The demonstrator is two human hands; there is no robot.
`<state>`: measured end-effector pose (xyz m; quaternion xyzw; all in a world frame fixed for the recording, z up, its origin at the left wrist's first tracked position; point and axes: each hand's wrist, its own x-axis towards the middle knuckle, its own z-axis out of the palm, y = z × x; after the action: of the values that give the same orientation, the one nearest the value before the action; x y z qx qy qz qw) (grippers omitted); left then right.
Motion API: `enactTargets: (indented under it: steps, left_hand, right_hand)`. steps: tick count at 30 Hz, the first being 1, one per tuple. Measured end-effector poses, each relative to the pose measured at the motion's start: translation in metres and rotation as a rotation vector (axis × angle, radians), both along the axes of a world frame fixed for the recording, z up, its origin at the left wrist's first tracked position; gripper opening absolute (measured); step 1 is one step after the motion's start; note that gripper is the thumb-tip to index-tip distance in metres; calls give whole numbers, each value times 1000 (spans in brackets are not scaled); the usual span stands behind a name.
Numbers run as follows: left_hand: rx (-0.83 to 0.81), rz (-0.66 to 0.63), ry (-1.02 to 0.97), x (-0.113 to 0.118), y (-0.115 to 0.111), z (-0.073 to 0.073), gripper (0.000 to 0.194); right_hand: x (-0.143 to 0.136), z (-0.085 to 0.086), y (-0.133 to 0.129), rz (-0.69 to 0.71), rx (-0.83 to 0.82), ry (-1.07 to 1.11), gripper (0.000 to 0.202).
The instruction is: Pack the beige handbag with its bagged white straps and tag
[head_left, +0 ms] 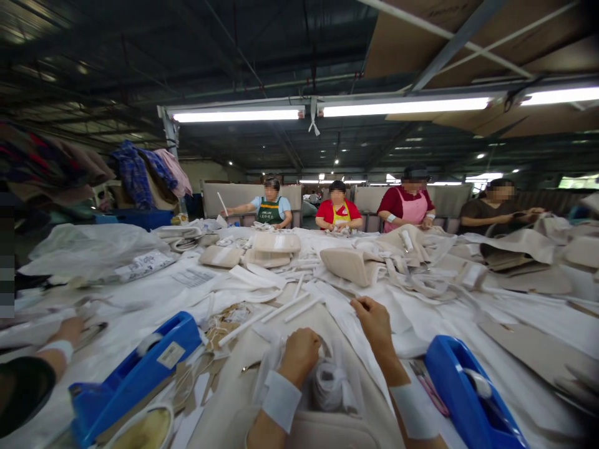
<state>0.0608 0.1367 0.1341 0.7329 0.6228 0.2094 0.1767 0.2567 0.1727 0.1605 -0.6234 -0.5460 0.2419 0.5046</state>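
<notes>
My left hand is closed, its fingers curled at the edge of a clear plastic wrapping; what they grip is hidden. Just right of it, a white wrapped bundle sits inside the plastic, on top of a beige bag. My right hand is raised farther forward, thumb and fingers pinched together above white sheets. Anything in that pinch is too small to make out. Both wrists wear pale bands.
Blue tape dispensers stand on either side, with pink-handled scissors by the right one. White tubes lie ahead. A co-worker's arm reaches in at left. Several people sit across the table behind heaped beige bags.
</notes>
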Motion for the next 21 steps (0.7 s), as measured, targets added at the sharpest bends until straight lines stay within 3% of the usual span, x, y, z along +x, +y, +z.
enactTargets:
  steps: [4,10,15,21]
  left_hand:
    - [-45,-57,90,0,2,-9,26]
    - [-18,-77,15,-3,7,-4,36]
    - [-23,-60,-55,-1,12,-7,40]
    - [-33,-29,-73,2,12,-10,35]
  right_hand:
    - [-13,-27,5,82,-150,-201,14]
    - [-31,-60,14,288,-384,-272,19]
    - [-34,-65,20,467,-467,-151,19]
    - [-38,-62,14,563,-456,-11,10]
